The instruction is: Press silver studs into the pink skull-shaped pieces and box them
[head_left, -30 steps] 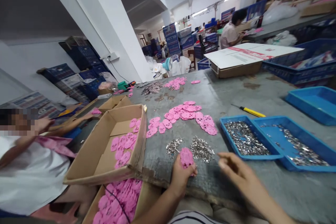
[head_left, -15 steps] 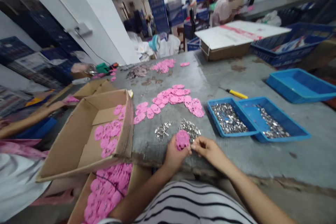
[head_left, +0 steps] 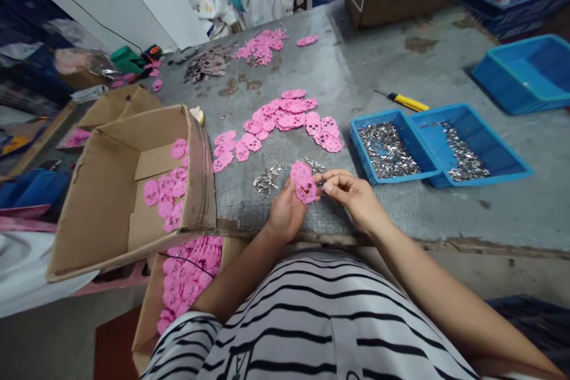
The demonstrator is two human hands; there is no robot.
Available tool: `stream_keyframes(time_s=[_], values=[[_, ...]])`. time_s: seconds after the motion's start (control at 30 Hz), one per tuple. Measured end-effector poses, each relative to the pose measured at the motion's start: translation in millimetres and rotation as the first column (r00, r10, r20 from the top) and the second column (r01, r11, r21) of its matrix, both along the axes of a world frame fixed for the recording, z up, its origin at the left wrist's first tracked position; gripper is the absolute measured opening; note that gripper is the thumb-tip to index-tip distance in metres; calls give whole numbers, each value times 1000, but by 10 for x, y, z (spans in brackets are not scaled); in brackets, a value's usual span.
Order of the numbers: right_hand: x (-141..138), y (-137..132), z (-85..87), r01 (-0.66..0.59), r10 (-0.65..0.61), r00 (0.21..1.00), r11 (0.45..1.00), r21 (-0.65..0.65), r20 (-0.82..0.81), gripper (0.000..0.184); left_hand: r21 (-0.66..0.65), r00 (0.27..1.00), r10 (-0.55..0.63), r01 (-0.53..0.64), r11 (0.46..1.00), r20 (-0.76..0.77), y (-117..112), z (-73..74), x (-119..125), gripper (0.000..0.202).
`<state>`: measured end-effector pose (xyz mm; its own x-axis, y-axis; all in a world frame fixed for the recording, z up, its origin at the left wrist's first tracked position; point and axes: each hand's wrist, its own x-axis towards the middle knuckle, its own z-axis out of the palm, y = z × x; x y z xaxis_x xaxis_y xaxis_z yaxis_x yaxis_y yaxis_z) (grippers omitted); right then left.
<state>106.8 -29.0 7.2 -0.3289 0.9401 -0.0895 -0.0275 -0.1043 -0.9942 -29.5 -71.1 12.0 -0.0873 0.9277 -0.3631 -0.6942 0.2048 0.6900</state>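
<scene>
My left hand is closed round a small stack of pink flat pieces, held just above the grey table's front edge. My right hand is pinched at the stack's right side, fingertips together on something too small to make out. Right behind both hands lie little heaps of shiny metal bits on the table.
A curved row of pink pieces lies mid-table. Two blue trays of metal bits stand to the right, a yellow knife and another blue tray beyond. Cardboard boxes with pink pieces sit at left.
The view has tilted downward. My right hand came in from the right and met the pink stack held in my left hand; both now work close together.
</scene>
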Motion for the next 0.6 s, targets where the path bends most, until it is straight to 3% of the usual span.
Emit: stream_keyframes(time_s=[0.07,0.27,0.6], values=[[-29,2,-9,29,-29,999,999,17,19,36,42,999,-2,0,999,50,-19,7,-19,24],[-80,4,-74,73,-75,997,993,-93,-12,34,69,996,18,-24,997,85,-129,-30,-81,67],[-152,-16,-67,-4,6,999,999,-47,41,33,114,999,35,-32,993,-25,-120,-112,-97,65]])
